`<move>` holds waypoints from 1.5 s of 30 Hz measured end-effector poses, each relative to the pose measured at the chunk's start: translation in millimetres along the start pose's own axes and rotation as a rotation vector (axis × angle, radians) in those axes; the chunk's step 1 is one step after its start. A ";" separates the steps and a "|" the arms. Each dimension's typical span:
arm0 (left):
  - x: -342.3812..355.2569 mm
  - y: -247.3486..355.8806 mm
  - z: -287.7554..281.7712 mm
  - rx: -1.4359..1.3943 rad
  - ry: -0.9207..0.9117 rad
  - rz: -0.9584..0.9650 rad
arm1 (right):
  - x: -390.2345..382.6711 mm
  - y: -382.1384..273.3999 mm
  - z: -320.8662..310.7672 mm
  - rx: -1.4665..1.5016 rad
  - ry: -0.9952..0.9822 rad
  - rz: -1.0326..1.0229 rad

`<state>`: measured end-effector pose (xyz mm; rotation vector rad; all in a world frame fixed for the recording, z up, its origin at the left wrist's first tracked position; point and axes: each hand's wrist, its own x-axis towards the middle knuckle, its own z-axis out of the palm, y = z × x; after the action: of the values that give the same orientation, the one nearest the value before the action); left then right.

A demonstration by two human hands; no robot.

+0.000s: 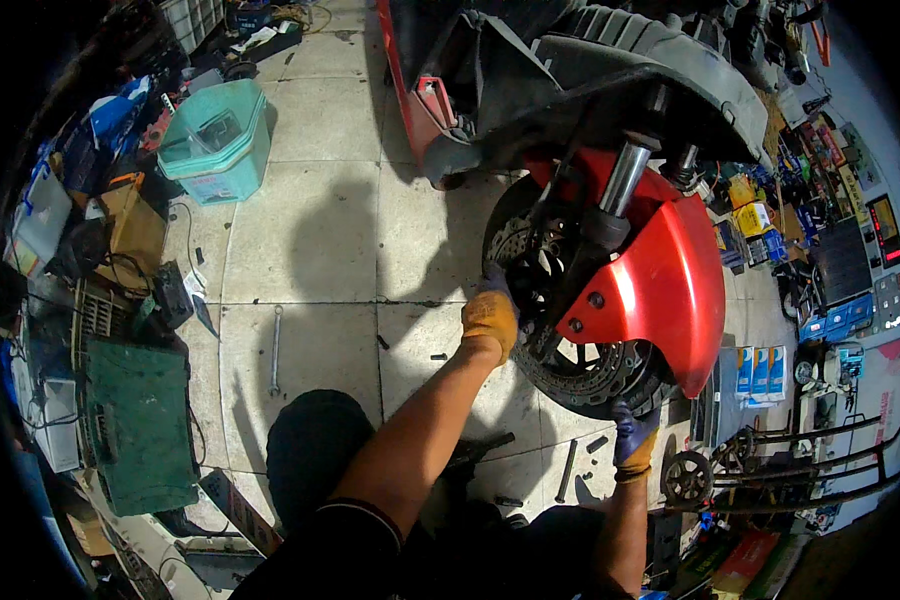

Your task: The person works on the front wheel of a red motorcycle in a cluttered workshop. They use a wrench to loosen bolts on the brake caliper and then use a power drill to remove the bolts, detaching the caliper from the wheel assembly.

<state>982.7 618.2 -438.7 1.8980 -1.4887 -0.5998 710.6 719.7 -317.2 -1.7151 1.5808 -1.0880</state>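
Left orange-and-purple gloved hand [492, 310] and right orange-and-purple gloved hand [634, 442] meet black-tyred wheel [652, 386]; grip can't tell. Best support evenly, clear of perforated metal disc [618, 364].

The tyre [654, 388] looks matt rubber — the fender [678, 285], smooth glossy plastic.

Pretty clearly a motorbike or scooter repair workshop, tbh. A front wheel [638, 385] under a red fender [675, 285] can be seen right of centre, and a spanner [276, 350] and small dark parts [597, 444] are scattered on the stained tiled floor [270, 235]. The left side is cluttered, a green case [138, 430] and a teal bin [245, 160] included, while blue-and-white boxes [760, 375] are stacked on the right.
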 end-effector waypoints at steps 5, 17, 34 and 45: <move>-6.2 26.8 -16.6 -0.042 -0.057 -0.114 | -1.4 9.8 -7.6 0.018 -0.001 0.049; -7.1 9.3 -5.3 -0.524 0.126 -0.021 | 2.7 0.9 -2.4 0.023 -0.075 0.154; -9.3 -4.6 -8.3 -0.630 0.252 0.037 | 8.8 42.7 -10.4 0.217 -0.071 0.166; -0.7 -42.4 4.2 -1.186 -0.020 0.113 | -1.5 42.8 -9.5 0.147 -0.060 0.244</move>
<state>1008.0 624.3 -472.3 0.8680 -0.8613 -1.1131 680.0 715.9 -348.4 -1.4049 1.5827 -0.9946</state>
